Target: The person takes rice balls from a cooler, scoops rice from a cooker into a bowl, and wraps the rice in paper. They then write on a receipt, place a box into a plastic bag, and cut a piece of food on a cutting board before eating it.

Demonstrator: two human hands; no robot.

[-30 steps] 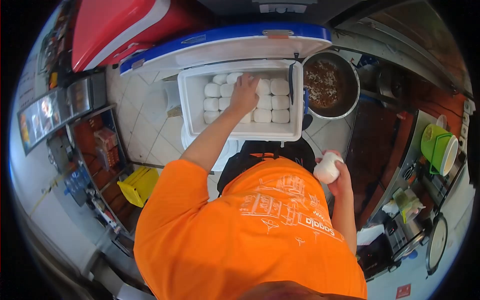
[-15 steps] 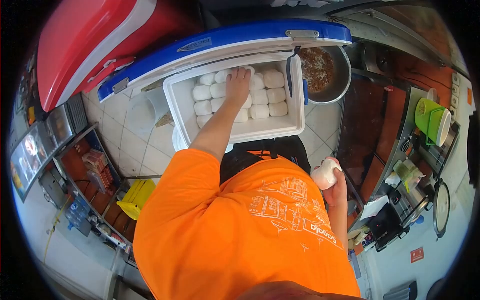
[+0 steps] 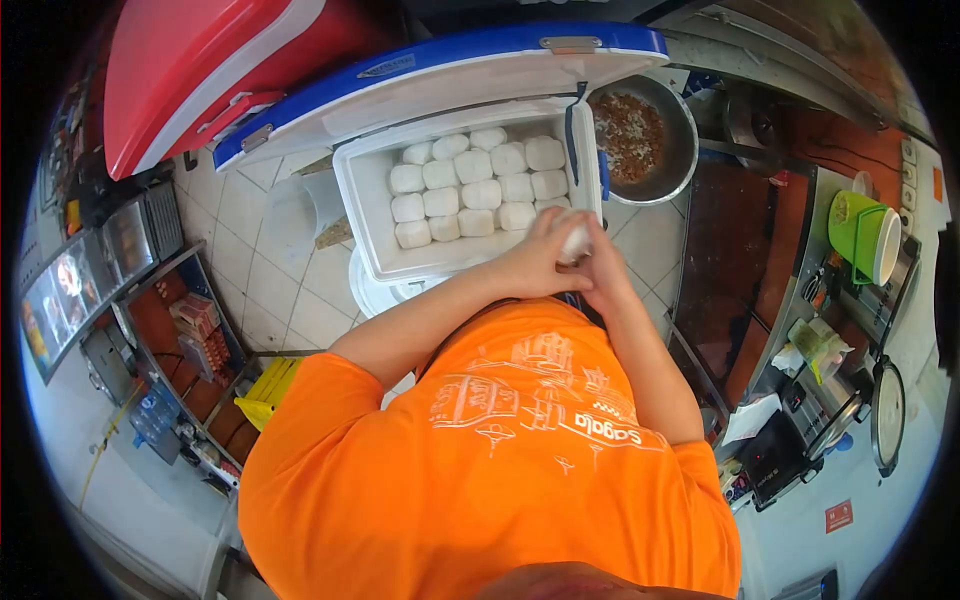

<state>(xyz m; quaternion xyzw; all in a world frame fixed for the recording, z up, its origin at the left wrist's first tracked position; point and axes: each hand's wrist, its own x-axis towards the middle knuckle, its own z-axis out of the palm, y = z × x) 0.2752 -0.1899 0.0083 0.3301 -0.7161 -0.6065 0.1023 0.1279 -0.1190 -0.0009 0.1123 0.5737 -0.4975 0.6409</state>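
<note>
A white cooler box (image 3: 352,210) with its blue-edged lid (image 3: 400,72) raised stands in front of me. Inside lie rows of white rounded packets (image 3: 440,174); their contents do not show. Over the box's near right corner, my left hand (image 3: 538,258) and my right hand (image 3: 606,268) meet around one white packet (image 3: 577,243). Fingers of both hands are curled on it, covering most of its surface, and it looks slightly blurred.
Right of the cooler sits a metal bowl (image 3: 690,150) of reddish-brown and white food. A red cooler (image 3: 190,70) stands at back left. Shelves (image 3: 175,340) line the left, a yellow crate (image 3: 268,392) near them. A green container (image 3: 855,235) is on the right-hand counter.
My left hand has come out of the cooler, back and to the right. My right hand has risen from my side with the packet, and both hands now hold it together.
</note>
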